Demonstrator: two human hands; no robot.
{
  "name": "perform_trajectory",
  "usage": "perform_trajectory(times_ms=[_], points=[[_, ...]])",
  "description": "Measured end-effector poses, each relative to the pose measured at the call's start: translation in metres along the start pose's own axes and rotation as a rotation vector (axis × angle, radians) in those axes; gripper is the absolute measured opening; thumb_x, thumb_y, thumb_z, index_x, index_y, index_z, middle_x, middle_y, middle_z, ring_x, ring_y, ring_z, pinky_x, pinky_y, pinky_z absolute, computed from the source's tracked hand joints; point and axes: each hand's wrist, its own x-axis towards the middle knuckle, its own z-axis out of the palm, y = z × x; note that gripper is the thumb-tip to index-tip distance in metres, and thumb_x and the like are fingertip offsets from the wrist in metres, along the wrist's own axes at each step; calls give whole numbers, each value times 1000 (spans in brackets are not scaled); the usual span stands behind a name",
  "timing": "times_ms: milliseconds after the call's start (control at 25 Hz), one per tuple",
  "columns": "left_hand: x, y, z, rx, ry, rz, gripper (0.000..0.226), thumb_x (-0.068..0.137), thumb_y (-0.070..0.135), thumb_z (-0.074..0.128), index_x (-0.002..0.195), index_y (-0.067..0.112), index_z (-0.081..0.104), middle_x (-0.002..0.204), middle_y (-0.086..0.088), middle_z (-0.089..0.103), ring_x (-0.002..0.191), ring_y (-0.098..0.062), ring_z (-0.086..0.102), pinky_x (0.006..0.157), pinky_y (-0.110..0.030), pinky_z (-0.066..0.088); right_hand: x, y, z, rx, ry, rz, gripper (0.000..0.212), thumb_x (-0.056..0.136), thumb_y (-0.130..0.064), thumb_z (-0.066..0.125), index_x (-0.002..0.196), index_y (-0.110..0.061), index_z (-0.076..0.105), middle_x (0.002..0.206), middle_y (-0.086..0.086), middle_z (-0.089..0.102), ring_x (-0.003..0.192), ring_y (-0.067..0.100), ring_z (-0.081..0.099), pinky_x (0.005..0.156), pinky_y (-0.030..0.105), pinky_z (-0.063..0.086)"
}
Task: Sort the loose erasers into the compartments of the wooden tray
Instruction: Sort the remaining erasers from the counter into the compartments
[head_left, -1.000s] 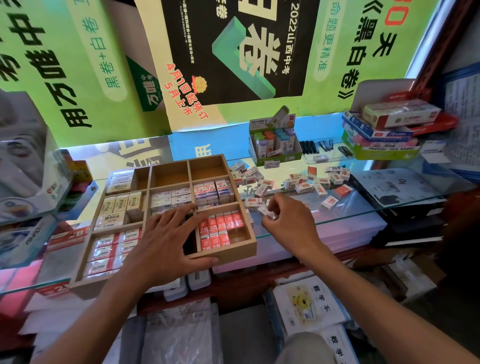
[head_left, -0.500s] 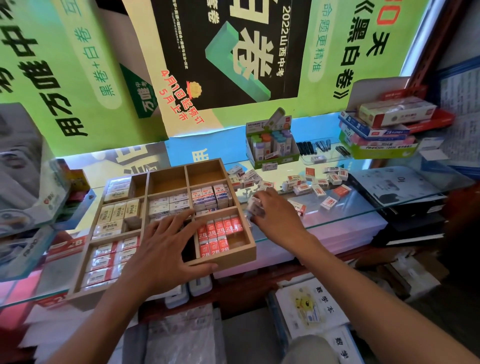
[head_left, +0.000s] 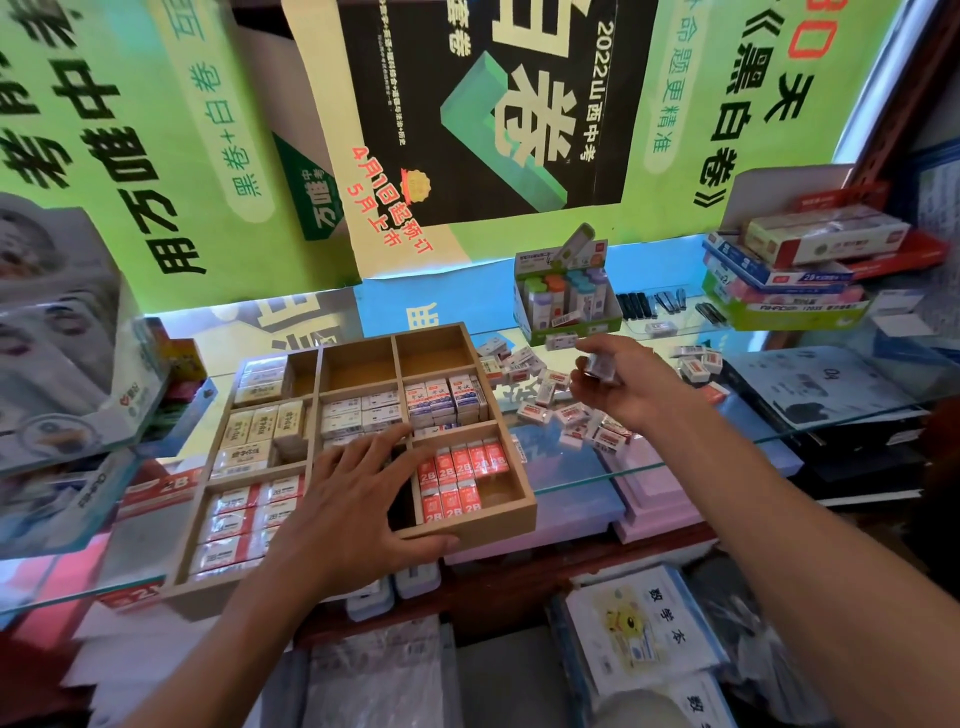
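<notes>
Your right hand (head_left: 631, 387) is lifting off loose white-and-red paper-sleeved erasers (head_left: 571, 415), fingers curling round small wrapped eraser (head_left: 600, 366). Left hand (head_left: 353, 499), fingers spread, is pressing on compartmented wooden tray (head_left: 467, 527). Tray is overhanging glass shelf (head_left: 675, 457); pressing near edge risks tipping.

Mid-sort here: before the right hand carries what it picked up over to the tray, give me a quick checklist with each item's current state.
1. Right hand has something in its grip: ok, its fingers curl round a small blurred eraser.
2. Which kind of eraser it is: cannot tell, too blurred to read.
3. Wooden tray steadied: ok, the left hand rests flat on it with the thumb at the front rim.
4. Free compartments: ok, the two back compartments look empty, and the red 2B compartment has room.
5. Path to the tray clear: ok, only the loose erasers lie between on the glass.
</notes>
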Motion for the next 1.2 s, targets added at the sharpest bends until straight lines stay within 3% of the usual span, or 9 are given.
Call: perform_trajectory(times_ms=[120, 280, 400, 480, 560, 760, 960, 1080, 1200], points=[[0, 0, 0, -14, 1, 1, 110, 61, 102, 22, 153, 44, 14, 164, 10, 4, 149, -18, 8, 120, -43, 7, 11, -1, 10, -498, 65, -144, 21, 84, 2, 70, 101, -10, 62, 93, 13, 68, 68, 26, 72, 60, 38, 62], [-1, 1, -1, -21, 17, 5, 111, 60, 103, 19, 153, 43, 17, 164, 10, 7, 149, -18, 10, 121, -42, 4, 30, -8, 13, -538, 169, -298, 16, 85, -5, 74, 93, -12, 62, 95, 13, 71, 64, 25, 70, 50, 31, 56], [0, 0, -1, -23, 32, 11, 114, 57, 104, 12, 153, 43, 17, 164, 10, 7, 149, -17, 10, 120, -41, 4, 57, -19, 4, -993, 280, -495, 14, 84, -7, 71, 86, -18, 63, 101, 8, 70, 83, 25, 67, 62, 31, 51], [1, -1, -1, -23, 40, 16, 112, 58, 103, 14, 152, 43, 19, 164, 10, 8, 149, -17, 11, 119, -39, 3, 72, -18, 5, -1388, 201, -598, 23, 85, -4, 65, 102, -19, 69, 112, 6, 70, 95, 25, 64, 73, 30, 48], [0, -1, -1, -29, 48, 19, 110, 59, 103, 16, 152, 43, 20, 163, 11, 8, 148, -16, 10, 117, -36, 0, 87, -6, 7, -1580, 103, -598, 42, 84, 0, 57, 119, -23, 65, 122, 5, 67, 103, 27, 62, 77, 30, 49], [-1, 0, -3, -36, 38, 17, 111, 58, 102, 13, 152, 43, 18, 163, 11, 5, 148, -17, 9, 117, -36, 1, 106, 16, 13, -1631, 153, -667, 28, 85, -3, 61, 107, -20, 62, 124, 6, 59, 101, 27, 61, 73, 30, 41], [-1, 1, -4, -39, 24, 11, 109, 60, 100, 17, 153, 43, 14, 163, 11, 1, 148, -16, 6, 115, -32, -4, 116, 16, 20, -1716, 215, -684, 42, 85, -3, 63, 124, -17, 54, 127, 10, 54, 102, 31, 62, 78, 36, 52], [0, 1, -4, -21, 13, 9, 109, 59, 100, 17, 153, 44, 10, 163, 13, -3, 148, -14, 3, 116, -32, -5, 120, 12, 20, -1713, 174, -690, 32, 88, -7, 62, 117, -17, 55, 118, 8, 61, 100, 30, 63, 81, 41, 55], [-1, 1, -6, -25, 11, 2, 109, 60, 99, 18, 153, 43, 10, 163, 12, -3, 148, -15, 3, 115, -32, -5, 125, 13, 18, -1679, 169, -632, 32, 91, -18, 62, 121, -14, 52, 114, 10, 60, 94, 29, 63, 74, 36, 52]])
